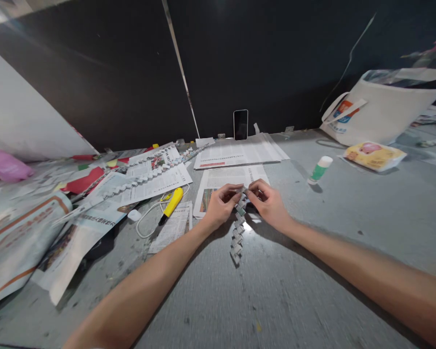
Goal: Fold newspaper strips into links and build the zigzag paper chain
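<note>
Both forearms reach forward, converging. The left hand point(221, 203) and right hand point(269, 203) meet, fingertips pinched. Each grip faces the other.

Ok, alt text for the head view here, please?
Both hands, left hand and right hand, pinch the top of a folded newspaper chain trailing toward the camera on a grey table. Newspaper sheets, a yellow cutter and a glue stick lie around.

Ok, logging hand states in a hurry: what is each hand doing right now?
Left hand: closed, pinching the top end of the folded newspaper chain.
Right hand: closed, pinching the same end from the other side.
</note>
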{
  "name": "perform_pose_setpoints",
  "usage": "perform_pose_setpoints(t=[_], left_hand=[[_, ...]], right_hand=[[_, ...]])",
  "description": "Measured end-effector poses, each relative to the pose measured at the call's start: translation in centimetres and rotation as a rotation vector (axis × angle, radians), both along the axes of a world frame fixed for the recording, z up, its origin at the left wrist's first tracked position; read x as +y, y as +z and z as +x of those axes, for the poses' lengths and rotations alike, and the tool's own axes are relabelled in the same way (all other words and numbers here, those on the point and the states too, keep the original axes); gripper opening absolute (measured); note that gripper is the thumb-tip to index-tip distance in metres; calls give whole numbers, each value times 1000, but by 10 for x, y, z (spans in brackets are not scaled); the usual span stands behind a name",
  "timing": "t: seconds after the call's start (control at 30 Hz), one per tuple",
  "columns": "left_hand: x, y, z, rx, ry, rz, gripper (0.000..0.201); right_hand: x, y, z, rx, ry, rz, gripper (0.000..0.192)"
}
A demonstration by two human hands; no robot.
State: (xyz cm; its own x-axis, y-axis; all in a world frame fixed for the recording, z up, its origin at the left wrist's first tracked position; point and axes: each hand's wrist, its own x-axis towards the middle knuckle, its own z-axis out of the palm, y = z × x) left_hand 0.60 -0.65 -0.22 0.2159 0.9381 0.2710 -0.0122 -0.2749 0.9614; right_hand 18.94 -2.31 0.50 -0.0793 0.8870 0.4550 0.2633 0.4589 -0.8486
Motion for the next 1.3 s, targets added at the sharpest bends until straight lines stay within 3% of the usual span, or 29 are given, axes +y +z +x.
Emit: perform_pose_setpoints(t=[0.43, 0.8, 1.0, 1.3], left_hand=[[-2, 1, 0, 129, 38, 128, 29], [2, -1, -2, 107, -43, 90, 31], [3, -1, -5, 33, -35, -28, 44], [3, -2, -4, -11, -30, -42, 48]], right_hand=[[0, 1, 0, -53, 37, 19, 28], [0, 1, -1, -54, 39, 12, 26], [0, -2, -2, 7, -7, -68, 28], [0, -2, -4, -109, 4, -99, 39]])
